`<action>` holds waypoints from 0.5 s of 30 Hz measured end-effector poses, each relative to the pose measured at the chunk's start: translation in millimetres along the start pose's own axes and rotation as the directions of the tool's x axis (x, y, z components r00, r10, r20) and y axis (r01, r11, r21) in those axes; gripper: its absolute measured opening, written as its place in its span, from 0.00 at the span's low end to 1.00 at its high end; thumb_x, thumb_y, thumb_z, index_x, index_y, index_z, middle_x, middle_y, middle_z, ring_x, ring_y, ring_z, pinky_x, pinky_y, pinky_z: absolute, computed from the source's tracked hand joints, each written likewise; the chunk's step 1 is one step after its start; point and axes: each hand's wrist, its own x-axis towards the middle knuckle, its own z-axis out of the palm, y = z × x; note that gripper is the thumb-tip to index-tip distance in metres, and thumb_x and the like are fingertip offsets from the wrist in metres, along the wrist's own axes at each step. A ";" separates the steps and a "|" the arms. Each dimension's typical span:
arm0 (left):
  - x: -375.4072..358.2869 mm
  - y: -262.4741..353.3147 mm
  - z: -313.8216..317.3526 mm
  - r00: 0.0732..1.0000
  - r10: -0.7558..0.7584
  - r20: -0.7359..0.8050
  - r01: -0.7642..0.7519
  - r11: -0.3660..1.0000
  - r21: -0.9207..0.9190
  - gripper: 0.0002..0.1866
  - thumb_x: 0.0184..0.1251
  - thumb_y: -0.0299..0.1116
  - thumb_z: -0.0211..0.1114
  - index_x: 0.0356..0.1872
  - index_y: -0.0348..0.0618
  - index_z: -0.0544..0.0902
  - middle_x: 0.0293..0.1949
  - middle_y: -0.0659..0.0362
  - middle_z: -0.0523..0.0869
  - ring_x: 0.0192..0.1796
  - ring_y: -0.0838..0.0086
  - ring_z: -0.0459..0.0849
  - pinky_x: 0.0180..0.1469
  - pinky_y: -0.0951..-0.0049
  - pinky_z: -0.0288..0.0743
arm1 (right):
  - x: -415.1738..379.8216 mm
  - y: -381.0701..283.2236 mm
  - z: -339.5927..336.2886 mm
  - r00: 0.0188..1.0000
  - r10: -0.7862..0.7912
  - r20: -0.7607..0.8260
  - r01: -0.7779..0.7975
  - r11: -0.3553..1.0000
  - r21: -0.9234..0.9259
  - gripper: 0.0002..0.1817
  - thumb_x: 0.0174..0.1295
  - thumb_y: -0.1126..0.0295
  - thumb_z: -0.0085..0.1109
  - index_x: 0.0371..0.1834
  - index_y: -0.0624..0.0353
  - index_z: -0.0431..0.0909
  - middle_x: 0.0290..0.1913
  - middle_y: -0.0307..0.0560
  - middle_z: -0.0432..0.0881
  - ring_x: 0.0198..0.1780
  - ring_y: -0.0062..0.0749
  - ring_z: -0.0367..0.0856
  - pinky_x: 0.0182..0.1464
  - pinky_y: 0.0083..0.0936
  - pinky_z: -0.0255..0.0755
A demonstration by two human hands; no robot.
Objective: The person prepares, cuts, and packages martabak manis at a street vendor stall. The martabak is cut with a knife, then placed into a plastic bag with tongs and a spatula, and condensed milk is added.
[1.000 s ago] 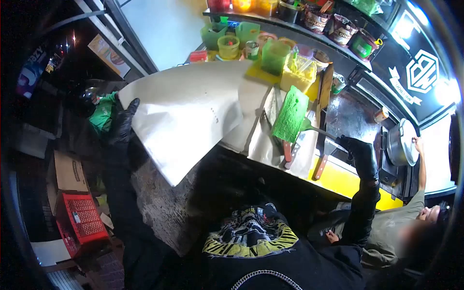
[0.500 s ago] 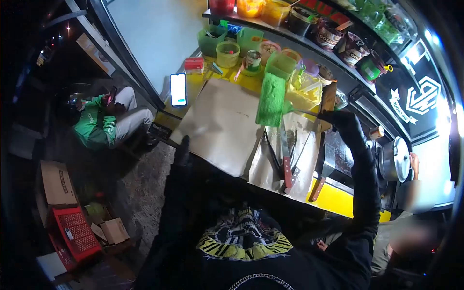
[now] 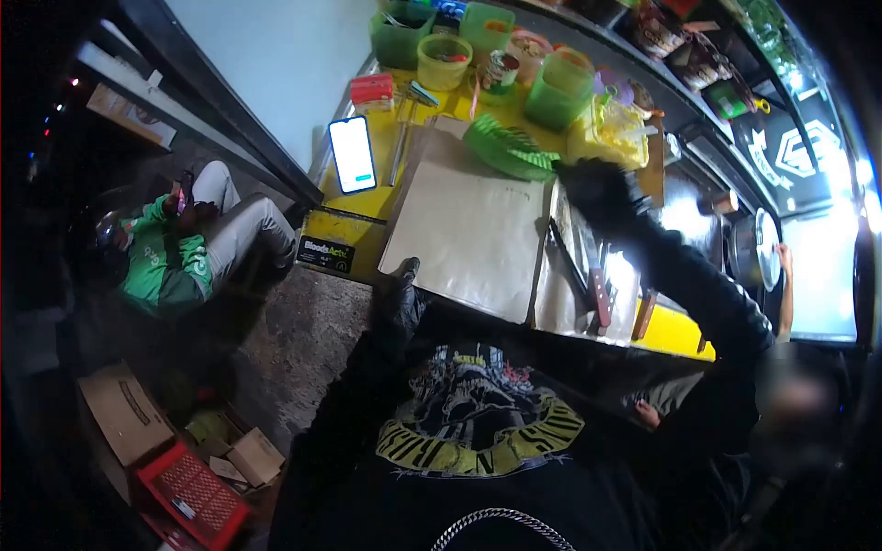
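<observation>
My right hand [image 3: 606, 195], black-gloved and blurred, is closed above the worktop's right half. It meets the right end of a green, flat, ribbed thing [image 3: 510, 151] held over the far edge of the brown paper [image 3: 473, 230]. The ribbed thing's exact kind and its handle do not show clearly. My left hand [image 3: 401, 294], also black-gloved, grips the paper's near left corner, thumb on top. To the paper's right, a knife with a reddish handle [image 3: 600, 298] and a dark tool [image 3: 562, 262] lie on another sheet.
A lit phone [image 3: 353, 154] stands behind the worktop's left side, near a red box [image 3: 371, 94]. Green tubs [image 3: 560, 87] and a tub of yellow spread [image 3: 611, 133] line the back. A seated person [image 3: 170, 257] is at left; another person's hand [image 3: 785, 257] touches a pot [image 3: 763, 253].
The green ribbed thing has swung from upright to nearly level over the paper's far edge. My right hand has moved with it. The camera view has shifted, and my left hand now shows at the paper's corner.
</observation>
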 end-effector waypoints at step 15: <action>122.0 19.3 -128.8 0.892 0.327 0.311 -0.450 0.707 0.546 0.23 0.68 0.37 0.63 0.59 0.40 0.71 0.52 0.52 0.78 0.50 0.62 0.80 0.45 0.65 0.81 | -103.0 -65.6 -31.5 0.766 0.627 -0.139 -0.611 0.779 0.142 0.09 0.59 0.68 0.62 0.42 0.48 0.84 0.28 0.44 0.82 0.26 0.40 0.82 0.25 0.33 0.73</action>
